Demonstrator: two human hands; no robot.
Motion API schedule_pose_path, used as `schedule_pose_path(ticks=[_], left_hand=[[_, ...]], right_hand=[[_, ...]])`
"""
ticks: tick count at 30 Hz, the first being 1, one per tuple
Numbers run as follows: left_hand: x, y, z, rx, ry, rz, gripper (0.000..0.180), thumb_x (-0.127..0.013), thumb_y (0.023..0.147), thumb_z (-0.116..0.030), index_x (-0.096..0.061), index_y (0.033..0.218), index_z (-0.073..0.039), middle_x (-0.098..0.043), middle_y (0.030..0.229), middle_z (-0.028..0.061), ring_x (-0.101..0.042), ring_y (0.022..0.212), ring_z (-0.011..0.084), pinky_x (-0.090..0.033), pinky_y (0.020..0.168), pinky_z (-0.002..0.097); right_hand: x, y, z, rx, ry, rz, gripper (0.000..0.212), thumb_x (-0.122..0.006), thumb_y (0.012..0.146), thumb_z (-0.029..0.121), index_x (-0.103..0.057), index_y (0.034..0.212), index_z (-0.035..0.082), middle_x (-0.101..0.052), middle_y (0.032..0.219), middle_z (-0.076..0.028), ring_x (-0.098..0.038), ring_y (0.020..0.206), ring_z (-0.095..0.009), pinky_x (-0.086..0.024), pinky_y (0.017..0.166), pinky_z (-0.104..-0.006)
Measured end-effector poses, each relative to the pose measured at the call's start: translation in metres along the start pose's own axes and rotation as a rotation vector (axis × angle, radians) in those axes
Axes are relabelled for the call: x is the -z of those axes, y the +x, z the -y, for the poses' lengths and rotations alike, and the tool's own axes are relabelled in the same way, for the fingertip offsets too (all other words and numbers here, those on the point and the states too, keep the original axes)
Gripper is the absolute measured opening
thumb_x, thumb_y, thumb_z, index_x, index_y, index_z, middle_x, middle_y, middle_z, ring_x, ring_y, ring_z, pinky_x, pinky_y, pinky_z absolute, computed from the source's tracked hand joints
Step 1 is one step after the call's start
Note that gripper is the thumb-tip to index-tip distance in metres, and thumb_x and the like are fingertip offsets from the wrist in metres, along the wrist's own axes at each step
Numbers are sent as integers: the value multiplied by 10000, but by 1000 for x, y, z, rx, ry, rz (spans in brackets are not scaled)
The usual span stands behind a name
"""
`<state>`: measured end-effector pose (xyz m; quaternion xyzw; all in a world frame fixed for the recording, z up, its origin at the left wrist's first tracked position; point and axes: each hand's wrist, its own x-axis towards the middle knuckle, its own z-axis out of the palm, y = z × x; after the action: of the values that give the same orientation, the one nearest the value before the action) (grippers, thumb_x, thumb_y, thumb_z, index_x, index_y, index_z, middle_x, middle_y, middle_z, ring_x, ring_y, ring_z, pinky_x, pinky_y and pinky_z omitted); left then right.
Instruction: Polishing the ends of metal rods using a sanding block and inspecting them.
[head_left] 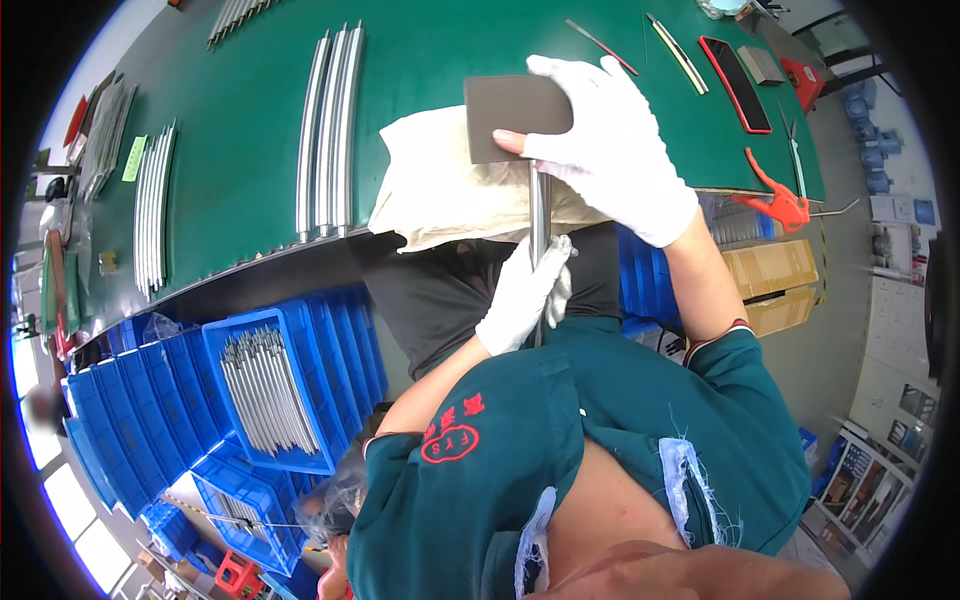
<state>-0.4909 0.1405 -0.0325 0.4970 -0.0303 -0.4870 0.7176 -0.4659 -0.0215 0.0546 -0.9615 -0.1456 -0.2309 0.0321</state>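
My left hand [527, 293], in a white glove, wraps round a shiny metal rod [540, 210] close to my body. The rod points away from me over the table edge, and its far end is hidden. My right hand [615, 145], also gloved but with a bare thumb tip, holds a dark grey-brown rectangular sheet [490, 105], which looks like sandpaper. Thumb on top and fingers spread behind, it keeps the sheet over the rod; whether they touch I cannot tell. Beneath both lies a cream cloth [420, 180] at the front edge of the green table [420, 60].
Metal rods [330, 130] lie left of the cloth, with thinner rods [155, 210] farther left. A red-edged phone [735, 85], a pen [678, 53] and a red air blow gun [780, 200] are at right. Blue crates [345, 400] stand lower left, cardboard boxes [770, 270] lower right.
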Motion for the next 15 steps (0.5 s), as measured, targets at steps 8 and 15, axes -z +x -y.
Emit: schedule_pose_path(ticks=[8, 15], left_hand=[[6, 2, 14, 13, -233, -13, 397, -371, 940, -365, -491, 934, 13, -409, 534, 8, -375, 358, 91, -351, 329, 215], [10, -2, 13, -117, -127, -24, 344, -382, 939, -338, -478, 974, -8, -495, 624, 40, -529, 492, 120, -465, 456, 240]], right_hand=[[34, -48, -51, -143, -57, 56, 420, -703, 642, 175, -645, 1042, 294, -497, 1210, -106, -480, 1081, -278, -377, 887, -356], [25, -50, -46, -191, 83, 64, 501, -712, 567, 61, -652, 1041, 214, -459, 1255, -109, -469, 1072, -299, -374, 917, -361]])
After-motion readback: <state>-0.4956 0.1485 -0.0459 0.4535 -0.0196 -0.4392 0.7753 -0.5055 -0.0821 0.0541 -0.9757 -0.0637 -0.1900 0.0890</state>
